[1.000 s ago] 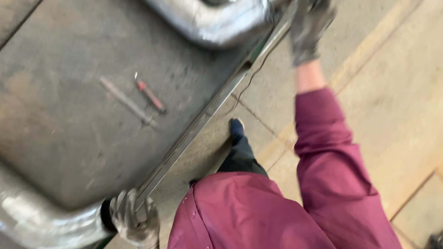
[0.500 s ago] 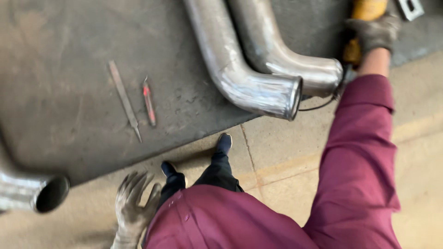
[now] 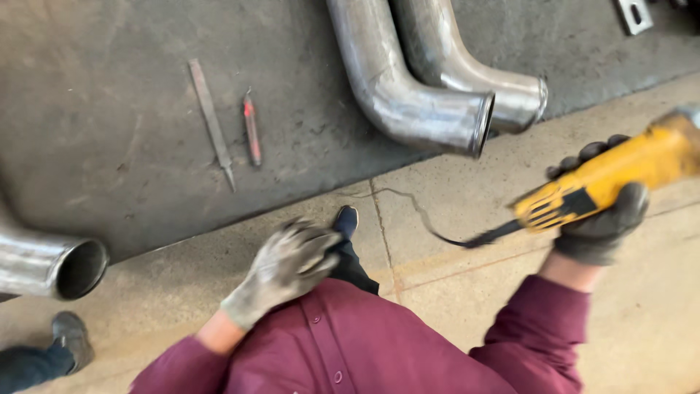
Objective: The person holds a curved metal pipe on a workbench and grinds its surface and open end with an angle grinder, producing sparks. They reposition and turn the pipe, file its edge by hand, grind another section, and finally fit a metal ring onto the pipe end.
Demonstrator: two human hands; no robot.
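My right hand [image 3: 601, 211], in a dark glove, grips a yellow power tool [image 3: 612, 175] by its body, with its black cord [image 3: 445, 233] trailing left over the floor. My left hand [image 3: 288, 266], in a dirty grey glove, hovers loose in front of my maroon shirt and holds nothing. On the dark steel table [image 3: 109, 146] lie two bent metal pipes [image 3: 408, 95] with their open ends toward me, a flat file [image 3: 211, 120] and a red marker [image 3: 251, 128].
Another pipe end [image 3: 51, 266] juts in at the left edge. A metal bracket [image 3: 633, 14] lies at the table's far right. My shoe [image 3: 346, 219] and another person's shoe [image 3: 71, 339] stand on the concrete floor.
My right hand has pulled the yellow tool off the table and down toward me. My left hand has risen from beside my hip to chest height. The view has shifted.
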